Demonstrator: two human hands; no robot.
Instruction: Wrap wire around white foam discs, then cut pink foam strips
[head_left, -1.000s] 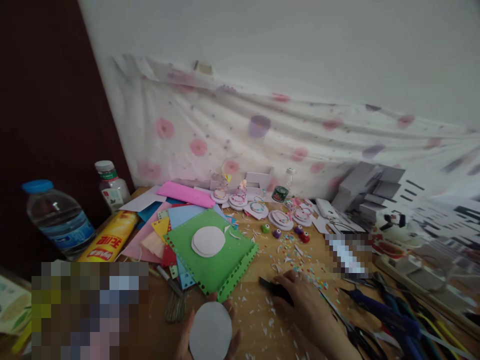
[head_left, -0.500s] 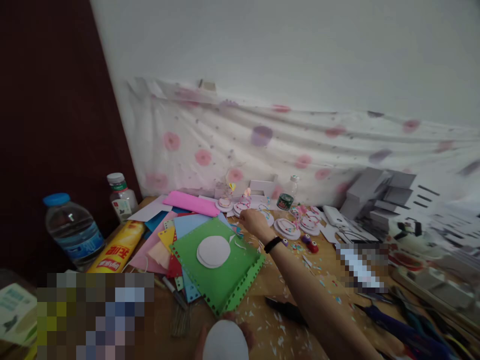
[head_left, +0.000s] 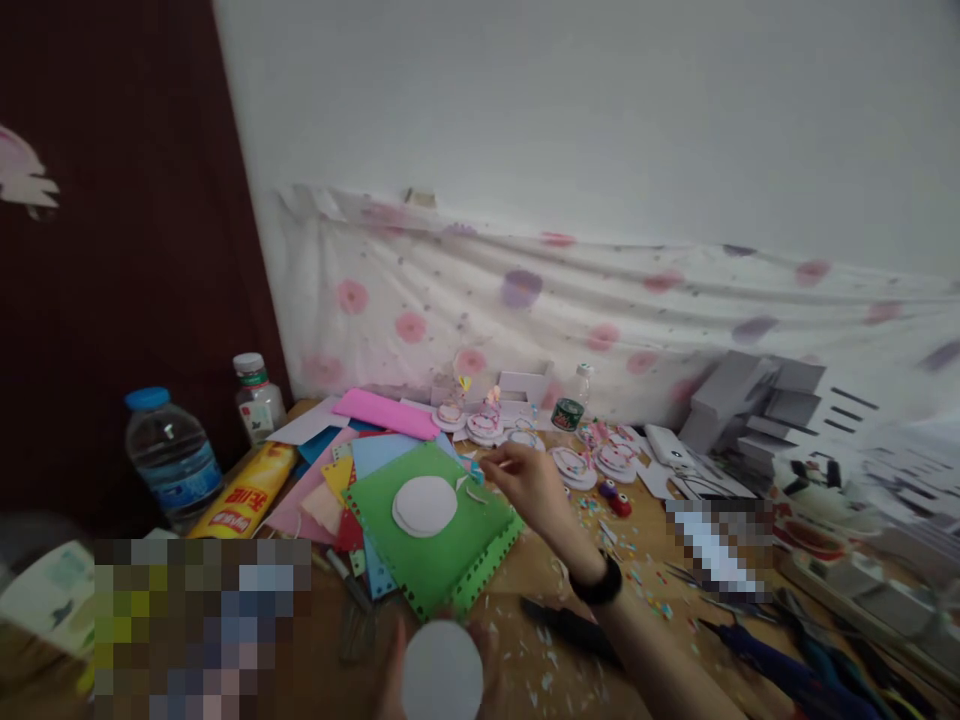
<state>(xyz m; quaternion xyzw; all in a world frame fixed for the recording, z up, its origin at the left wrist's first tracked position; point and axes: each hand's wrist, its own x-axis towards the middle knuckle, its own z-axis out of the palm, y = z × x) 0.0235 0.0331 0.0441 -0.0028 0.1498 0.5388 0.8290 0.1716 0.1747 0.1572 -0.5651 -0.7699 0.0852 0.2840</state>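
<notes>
At the bottom edge my left hand (head_left: 391, 665) grips a smooth white round piece (head_left: 442, 672), its fingers showing on both sides. Whether that piece is a flat disc or something deeper, I cannot tell. My right hand (head_left: 529, 482), with a black band (head_left: 596, 580) at the wrist, hovers over the table just right of the green sheet (head_left: 442, 570). Its thumb and fingertips are pinched together; anything between them is too small to make out. White paper circles (head_left: 425, 505) lie stacked on the green sheet. Beyond the hand stand round white bases with beaded rings (head_left: 484, 425).
A dark-handled knife (head_left: 570, 628) lies below my right forearm among paper scraps. At left stand a water bottle (head_left: 172, 450) and a yellow packet (head_left: 244, 490). A blue glue gun (head_left: 772, 650) and pliers (head_left: 814, 640) lie at right. White foam pieces (head_left: 720, 395) lean behind.
My right hand has drawn back toward me from the beaded rings, its fingers now pinched. My left hand still holds the white round piece, its round face now turned more to view.
</notes>
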